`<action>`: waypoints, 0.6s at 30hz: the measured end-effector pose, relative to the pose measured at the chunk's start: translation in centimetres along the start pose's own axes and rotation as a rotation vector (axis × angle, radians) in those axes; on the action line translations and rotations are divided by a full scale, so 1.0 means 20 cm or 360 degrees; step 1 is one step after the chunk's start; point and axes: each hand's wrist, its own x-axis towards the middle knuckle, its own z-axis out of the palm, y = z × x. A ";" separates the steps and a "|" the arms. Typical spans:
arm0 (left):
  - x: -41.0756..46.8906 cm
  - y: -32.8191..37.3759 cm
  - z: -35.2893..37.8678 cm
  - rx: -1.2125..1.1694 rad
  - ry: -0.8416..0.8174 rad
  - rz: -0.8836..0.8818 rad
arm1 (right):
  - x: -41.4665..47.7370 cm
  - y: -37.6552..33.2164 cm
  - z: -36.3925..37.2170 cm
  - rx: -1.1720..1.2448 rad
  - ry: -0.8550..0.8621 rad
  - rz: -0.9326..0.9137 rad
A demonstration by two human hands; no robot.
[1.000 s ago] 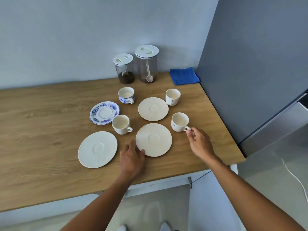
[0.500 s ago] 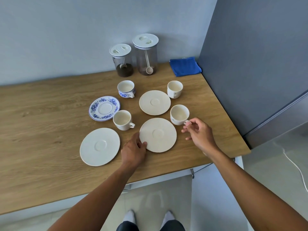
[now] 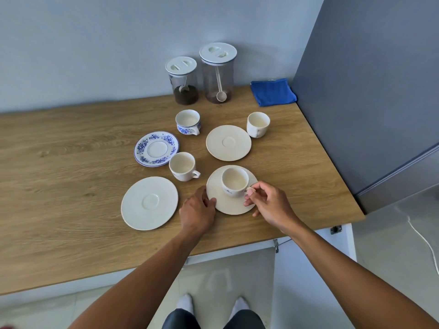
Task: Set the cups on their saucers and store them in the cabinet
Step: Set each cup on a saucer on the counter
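Observation:
A cream cup point(image 3: 234, 181) stands on the near cream saucer point(image 3: 228, 205). My right hand point(image 3: 268, 205) pinches that cup's handle. My left hand point(image 3: 198, 208) grips the same saucer's left rim with thumb on top. Another cream cup point(image 3: 183, 166) stands on the counter between a white saucer point(image 3: 149, 203) and a blue-flowered saucer point(image 3: 156, 148). A blue-flowered cup point(image 3: 188, 121) sits behind. A second cream saucer point(image 3: 228, 142) lies bare, with a cream cup point(image 3: 257, 124) to its right.
Two lidded clear canisters point(image 3: 183, 80) point(image 3: 218, 72) stand by the back wall, a folded blue cloth point(image 3: 273, 91) beside them. A tall grey panel point(image 3: 368, 91) bounds the wooden counter point(image 3: 71, 186) on the right. A white cabinet door point(image 3: 311, 269) hangs open below the counter edge.
My right hand took the right-hand cream cup by its handle and moved it left onto the near saucer. My left hand kept its grip on the saucer's rim.

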 end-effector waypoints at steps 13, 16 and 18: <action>-0.03 -0.04 -0.04 -0.0137 -0.0012 0.0146 | 0.00 0.04 -0.03 -0.0479 0.0115 -0.0202; -0.06 -0.07 -0.10 -0.0190 0.0014 0.0215 | 0.01 0.02 -0.04 -0.0538 0.0076 -0.0206; -0.08 -0.10 -0.17 -0.0151 0.0039 0.0295 | 0.04 -0.01 -0.05 -0.0570 0.0031 -0.0214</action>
